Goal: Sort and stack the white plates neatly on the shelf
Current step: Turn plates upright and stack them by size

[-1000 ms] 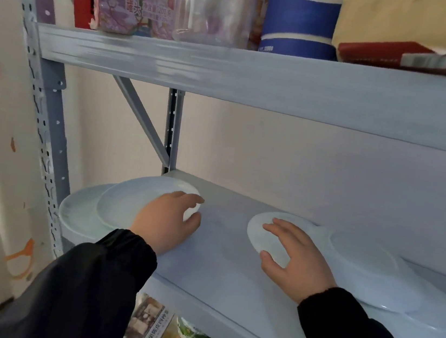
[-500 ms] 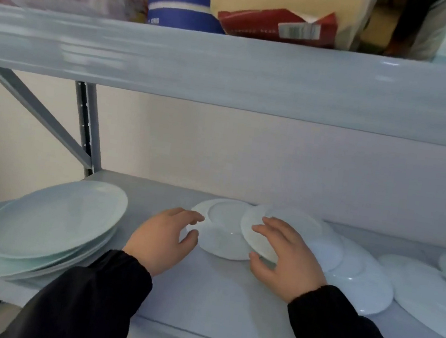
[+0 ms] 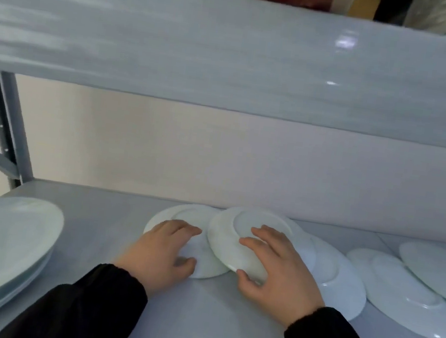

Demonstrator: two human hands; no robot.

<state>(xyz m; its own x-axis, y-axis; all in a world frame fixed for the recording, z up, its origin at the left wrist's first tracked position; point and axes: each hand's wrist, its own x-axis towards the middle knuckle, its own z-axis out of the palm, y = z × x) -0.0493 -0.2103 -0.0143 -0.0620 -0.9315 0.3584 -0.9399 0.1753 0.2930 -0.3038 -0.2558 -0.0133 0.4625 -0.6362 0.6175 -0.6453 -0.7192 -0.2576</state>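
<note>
White plates lie spread along the shelf [image 3: 102, 215], a grey board under a second, upper shelf [image 3: 231, 56], and they are only partly sorted. The largest ones make a stack [image 3: 0, 236] at the shelf's left front corner, several deep and slightly fanned. Toward the right edge two big loose plates [image 3: 398, 296] overlap, the rear one partly on top of the other. Nearer the middle a medium plate [image 3: 342, 284] lies flat, partly covered. Against the back edge, in the middle, are the two smallest: a left small plate [image 3: 190, 215] flat on the board and a right small plate [image 3: 223, 242] turned base up and tilted, its left rim lying over the other's right side. The left hand [image 3: 160, 251] grips the flat one, fingers curled over its top and thumb at its near rim. The right hand [image 3: 276, 272] pinches the tilted one, fingers spread on the upturned base and thumb tucked under the near rim. The step in hand looks like pairing the two small plates into one pile. The next move probably calls for turning the tilted plate right way up, centring it over its partner and lowering it gently so the rims nest without scraping, while the left hand steadies the lower plate.
</note>
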